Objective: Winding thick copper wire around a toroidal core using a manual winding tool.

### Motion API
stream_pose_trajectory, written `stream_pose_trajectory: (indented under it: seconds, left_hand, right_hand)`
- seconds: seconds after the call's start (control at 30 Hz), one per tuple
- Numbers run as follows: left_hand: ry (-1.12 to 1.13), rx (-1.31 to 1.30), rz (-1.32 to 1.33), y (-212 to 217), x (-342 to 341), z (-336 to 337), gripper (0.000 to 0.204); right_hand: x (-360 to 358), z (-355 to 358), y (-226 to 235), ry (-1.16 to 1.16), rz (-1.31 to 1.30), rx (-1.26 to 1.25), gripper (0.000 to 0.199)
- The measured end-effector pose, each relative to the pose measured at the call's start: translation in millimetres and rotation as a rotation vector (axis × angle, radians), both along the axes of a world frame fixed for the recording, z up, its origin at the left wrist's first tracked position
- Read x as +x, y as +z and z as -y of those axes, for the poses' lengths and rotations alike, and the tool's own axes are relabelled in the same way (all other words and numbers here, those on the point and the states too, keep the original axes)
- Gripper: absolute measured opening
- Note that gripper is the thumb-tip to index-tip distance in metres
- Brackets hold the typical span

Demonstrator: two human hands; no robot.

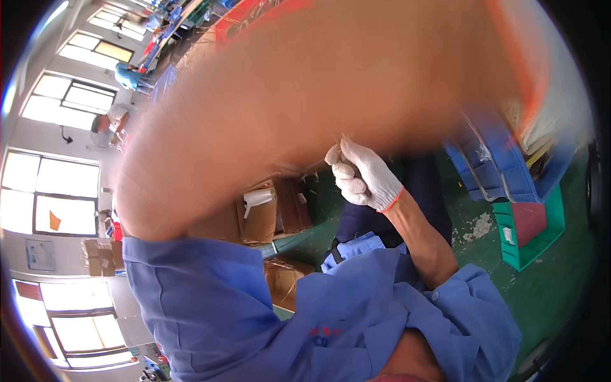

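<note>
Guiding the blurred left hand (pixel 563 76) slowly is advised, with the blue plastic crate (pixel 522 181) seen below it — left fingers cannot be judged — while the right hand's (pixel 365 178) are curled together.

Your left arm (pixel 318 95) is raised and bent at the elbow, its blurred forearm crossing the view close to the camera. Your gloved left hand (pixel 563 76) is a pale smear at the upper right, its fingers impossible to make out. Your right arm (pixel 423 239) is bent below it, the gloved right hand (pixel 363 175) with fingers curled toward the palm and thumb raised beside them.
</note>
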State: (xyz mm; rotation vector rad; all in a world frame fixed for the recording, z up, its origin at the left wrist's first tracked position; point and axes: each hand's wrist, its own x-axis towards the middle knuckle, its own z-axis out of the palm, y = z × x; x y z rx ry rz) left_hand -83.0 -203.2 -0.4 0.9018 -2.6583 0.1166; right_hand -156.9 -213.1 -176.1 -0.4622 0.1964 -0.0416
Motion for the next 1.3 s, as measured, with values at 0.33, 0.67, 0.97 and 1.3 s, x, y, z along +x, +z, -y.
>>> stream_pose_trajectory:
  seconds: [0.33, 0.67, 0.97, 1.3]
  left_hand:
    - [1.052, -0.395, 0.427, 22, 123, -13, 0.070]
    - [0.812, -0.077, -0.515, -9, 102, 33, 0.051]
    - [1.135, 0.254, -1.650, -57, 240, 87, 0.047]
    - [1.311, 0.039, -0.811, -44, 194, 20, 0.078]
  right_hand:
    - [-211, -48, 2, 0.229, -0.153, 0.164, 0.043]
    - [-315, -41, 21, -0.110, -0.237, -0.380, 0.038]
    - [13, -35, 34, 0.012, 0.225, 0.493, 0.048]
    - [-104, -34, 7, 0.114, -0.001, 0.236, 0.038]
